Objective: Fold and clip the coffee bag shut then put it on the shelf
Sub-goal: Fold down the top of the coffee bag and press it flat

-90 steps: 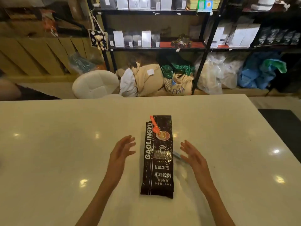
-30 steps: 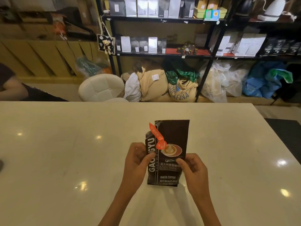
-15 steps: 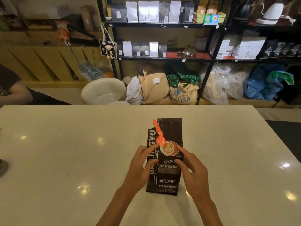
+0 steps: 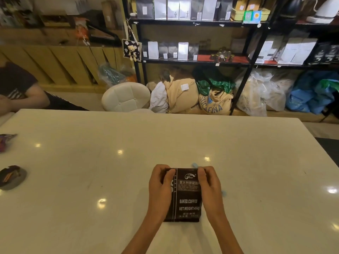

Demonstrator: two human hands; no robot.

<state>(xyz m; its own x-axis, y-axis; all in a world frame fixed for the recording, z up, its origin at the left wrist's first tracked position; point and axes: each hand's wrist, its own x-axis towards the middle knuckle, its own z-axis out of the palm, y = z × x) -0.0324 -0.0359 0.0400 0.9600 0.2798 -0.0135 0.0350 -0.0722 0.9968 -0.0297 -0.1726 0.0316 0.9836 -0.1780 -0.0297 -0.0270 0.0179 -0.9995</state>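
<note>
Black coffee bag (image 4: 185,197) flat on table (image 4: 91,162), long axis pointing away; left hand (image 4: 159,187), right hand (image 4: 209,187) clamped on its folded top

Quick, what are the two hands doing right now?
Left hand: closed on the coffee bag, grip at its folded top.
Right hand: closed on the same bag's other side.

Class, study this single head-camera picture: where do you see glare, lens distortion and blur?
Head view: ceiling lights leave bright glare spots on the glossy white table; the wide lens bends the shelves and the table's far edge; the coffee bag, held by the left hand and right hand, has readable print, while the person at the left edge looks soft.
</note>
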